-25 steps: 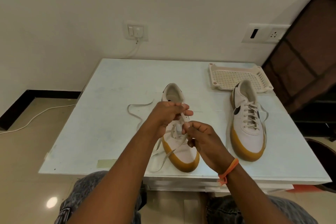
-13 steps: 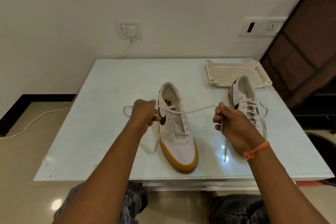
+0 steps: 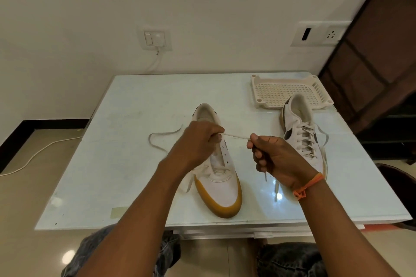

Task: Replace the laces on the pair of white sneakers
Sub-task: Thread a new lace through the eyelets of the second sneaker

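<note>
A white sneaker with a tan sole point(image 3: 221, 189) lies toe toward me in the middle of the table, laced only at its lowest eyelets. My left hand point(image 3: 198, 141) hovers over its tongue and pinches a white lace point(image 3: 236, 136). That lace runs taut to my right hand point(image 3: 273, 156), which grips it in a fist; its end hangs below the fist. The lace's other end loops on the table to the left point(image 3: 162, 139). The second white sneaker point(image 3: 301, 135), fully laced, stands at the right.
A cream plastic tray point(image 3: 286, 92) sits at the table's back right, behind the laced sneaker. The pale glass table point(image 3: 126, 164) has a tape strip near its front edge. A dark fabric cabinet point(image 3: 378, 51) stands at the right; a white cable runs on the floor at the left.
My hands had spread wide, pulling the lace out to both sides; now they have come closer together over the middle sneaker, with a shorter taut stretch of lace between them.
</note>
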A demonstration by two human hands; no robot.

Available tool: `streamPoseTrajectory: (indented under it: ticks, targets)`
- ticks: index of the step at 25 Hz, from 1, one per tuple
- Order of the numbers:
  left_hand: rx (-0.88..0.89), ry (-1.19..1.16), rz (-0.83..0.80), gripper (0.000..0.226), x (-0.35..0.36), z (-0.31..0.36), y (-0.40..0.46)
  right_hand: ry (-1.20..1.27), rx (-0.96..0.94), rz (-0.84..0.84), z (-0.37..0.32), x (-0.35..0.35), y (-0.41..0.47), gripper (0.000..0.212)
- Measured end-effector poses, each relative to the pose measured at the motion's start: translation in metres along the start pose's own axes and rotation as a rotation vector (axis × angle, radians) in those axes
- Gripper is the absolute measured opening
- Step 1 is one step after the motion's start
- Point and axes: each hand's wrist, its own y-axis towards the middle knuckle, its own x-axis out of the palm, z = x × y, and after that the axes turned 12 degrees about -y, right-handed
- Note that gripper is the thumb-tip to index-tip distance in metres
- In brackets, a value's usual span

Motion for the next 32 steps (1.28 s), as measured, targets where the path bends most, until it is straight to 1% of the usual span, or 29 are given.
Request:
streamPoseTrajectory:
  ticks: [2, 5, 6, 8, 10, 11, 12, 13, 14, 15, 16, 17, 18, 19, 20, 21, 22, 24, 26, 28, 30, 32]
  targets:
    - [-0.008, 0.133, 0.019, 0.023, -0.014, -0.008, -0.001, 0.006, -0.004, 0.04, 0.0, -0.007, 0.0, 0.028]
    - [-0.147, 0.317, 0.001, 0.027, -0.029, -0.017, -0.01, 0.021, 0.032, 0.085, 0.001, -0.013, 0.002, 0.028]
    - [-0.223, 0.37, -0.024, 0.027, -0.034, -0.021, -0.013, 0.026, 0.049, 0.105, 0.002, -0.015, 0.004, 0.028]
    - [-0.447, 0.49, -0.092, 0.02, -0.051, -0.031, -0.021, 0.013, 0.09, 0.164, 0.005, -0.016, 0.006, 0.026]
    - [-0.692, 0.593, -0.143, 0.023, -0.069, -0.038, -0.035, -0.1, 0.118, 0.202, 0.008, -0.014, 0.006, 0.026]
    - [-0.786, 0.64, -0.147, 0.027, -0.076, -0.041, -0.042, -0.175, 0.122, 0.191, 0.01, -0.011, 0.006, 0.026]
    - [-0.846, 0.699, -0.141, 0.031, -0.079, -0.041, -0.047, -0.228, 0.121, 0.158, 0.012, -0.006, 0.006, 0.026]
    - [-0.857, 0.752, -0.134, 0.036, -0.079, -0.04, -0.049, -0.253, 0.116, 0.11, 0.013, -0.001, 0.006, 0.026]
    - [-0.808, 0.752, -0.108, 0.042, -0.077, -0.036, -0.047, -0.254, 0.108, 0.052, 0.013, 0.006, 0.006, 0.026]
    - [-0.692, 0.649, -0.055, 0.049, -0.07, -0.03, -0.043, -0.234, 0.097, -0.015, 0.013, 0.012, 0.006, 0.026]
    - [-0.538, 0.441, -0.015, 0.052, -0.061, -0.023, -0.036, -0.203, 0.084, -0.09, 0.012, 0.018, 0.006, 0.026]
    - [-0.382, 0.186, -0.01, 0.05, -0.048, -0.012, -0.032, -0.17, 0.07, -0.172, 0.012, 0.022, 0.006, 0.027]
    - [-0.27, -0.025, -0.059, 0.043, -0.032, 0.002, -0.03, -0.139, 0.056, -0.257, 0.011, 0.024, 0.005, 0.03]
    - [-0.199, -0.157, -0.126, 0.034, -0.016, 0.015, -0.028, -0.118, 0.039, -0.337, 0.011, 0.025, 0.004, 0.034]
    - [-0.162, -0.226, -0.173, 0.027, -0.001, 0.022, -0.026, -0.116, 0.023, -0.405, 0.011, 0.024, 0.004, 0.039]
    - [-0.14, -0.244, -0.189, 0.022, 0.012, 0.023, -0.025, -0.133, 0.007, -0.453, 0.011, 0.023, 0.003, 0.042]
    - [-0.119, -0.225, -0.162, 0.018, 0.021, 0.021, -0.023, -0.163, -0.005, -0.481, 0.01, 0.02, 0.002, 0.044]
    - [-0.112, -0.158, -0.097, 0.007, 0.028, 0.013, -0.02, -0.215, -0.01, -0.477, 0.008, 0.015, 0.001, 0.049]
    - [-0.158, -0.181, -0.148, 0.002, 0.028, 0.006, -0.017, -0.215, 0.012, -0.412, 0.004, 0.01, 0.0, 0.06]
    - [-0.22, -0.279, -0.239, 0.008, 0.025, 0.005, -0.015, -0.184, 0.045, -0.351, 0.001, 0.007, 0.0, 0.067]
    - [-0.214, -0.262, -0.292, 0.01, 0.019, 0.004, -0.013, -0.212, 0.08, -0.287, 0.001, 0.005, 0.001, 0.061]
    - [-0.212, -0.195, -0.283, 0.01, 0.013, 0.002, -0.01, -0.277, 0.09, -0.204, 0.002, 0.006, 0.002, 0.048]
